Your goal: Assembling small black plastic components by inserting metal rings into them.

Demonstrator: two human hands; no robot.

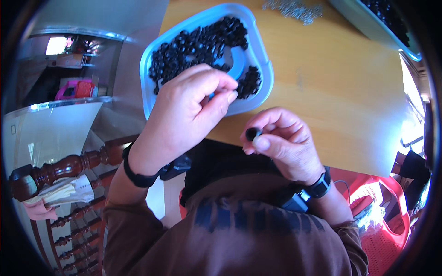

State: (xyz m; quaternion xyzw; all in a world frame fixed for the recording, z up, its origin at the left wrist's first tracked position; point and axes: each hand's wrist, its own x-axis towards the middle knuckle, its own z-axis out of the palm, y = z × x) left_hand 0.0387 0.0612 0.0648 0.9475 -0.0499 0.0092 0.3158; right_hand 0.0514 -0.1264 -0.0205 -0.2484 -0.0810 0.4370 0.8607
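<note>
My right hand point(285, 142) pinches a small round black piece point(252, 134) between thumb and fingertips, just off the table's near edge. My left hand point(193, 96) is over the near side of a light-blue plastic tub point(262, 55). Its thumb and index finger are closed together, and whatever they may hold is too small to make out. Many small black pieces point(184, 50) lie heaped in the tub. A curved blue divider point(238, 62) sets apart a smaller pile of black bits point(249, 83) at the tub's right, partly behind my left fingers.
On the wooden table point(322, 92), a heap of small silvery parts point(299, 10) lies at the far side. Another tub point(368, 23) with black pieces stands far right. A turned wooden railing point(69, 172) is at left, a red plastic chair point(382, 239) at lower right.
</note>
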